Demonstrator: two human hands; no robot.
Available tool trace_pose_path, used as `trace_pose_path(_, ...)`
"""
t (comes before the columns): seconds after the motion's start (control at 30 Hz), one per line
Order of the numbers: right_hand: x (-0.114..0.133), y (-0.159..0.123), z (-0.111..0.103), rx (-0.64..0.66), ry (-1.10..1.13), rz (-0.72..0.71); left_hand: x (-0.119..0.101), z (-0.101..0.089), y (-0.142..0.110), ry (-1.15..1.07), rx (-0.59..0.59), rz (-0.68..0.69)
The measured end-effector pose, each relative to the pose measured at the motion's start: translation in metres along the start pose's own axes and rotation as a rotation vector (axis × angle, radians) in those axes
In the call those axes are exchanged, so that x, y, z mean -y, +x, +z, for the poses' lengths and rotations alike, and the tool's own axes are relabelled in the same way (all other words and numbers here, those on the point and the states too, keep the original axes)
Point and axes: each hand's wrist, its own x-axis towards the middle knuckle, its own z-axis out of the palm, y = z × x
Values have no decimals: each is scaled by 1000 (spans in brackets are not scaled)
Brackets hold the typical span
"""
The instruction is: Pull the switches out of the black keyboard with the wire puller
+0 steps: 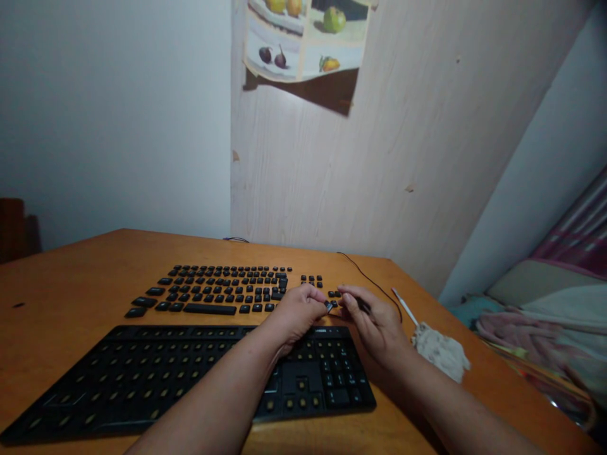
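My left hand (298, 311) is above the top right part of a black keyboard (301, 371), its thumb and fingers closed on a small black keycap (328, 306). Just to the right, my right hand (377, 325) curls around a thin dark tool (363, 304), whose kind I cannot make out. Most of the keyboard shows bare key posts, while its number pad (339, 376) at the right still carries several caps. Behind it, loose keycaps lie in rows, with a long space bar (209, 309) in front. My left forearm hides part of the keyboard.
A crumpled pale cloth (441, 352) lies on the wooden table (61, 297) at the right, beside a thin white stick (403, 305). A black cable (367, 276) runs across the back right. Behind the table stands a wall with a fruit picture (306, 44). Bedding (531, 328) is at the far right.
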Motion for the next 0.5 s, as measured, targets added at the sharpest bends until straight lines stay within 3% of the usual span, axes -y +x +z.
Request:
trace_pose_path(0.17,-6,4,-3,17,-294,-203,-4,-1,-3,-43,-5,-13)
trace_pose_path(0.3,-8,1,-4,101,-375,-235,-8,0,-5,-77,9,-21)
trace_pose_path(0.5,0,0,-5,104,-463,-253,-10,0,-6,-88,26,-8)
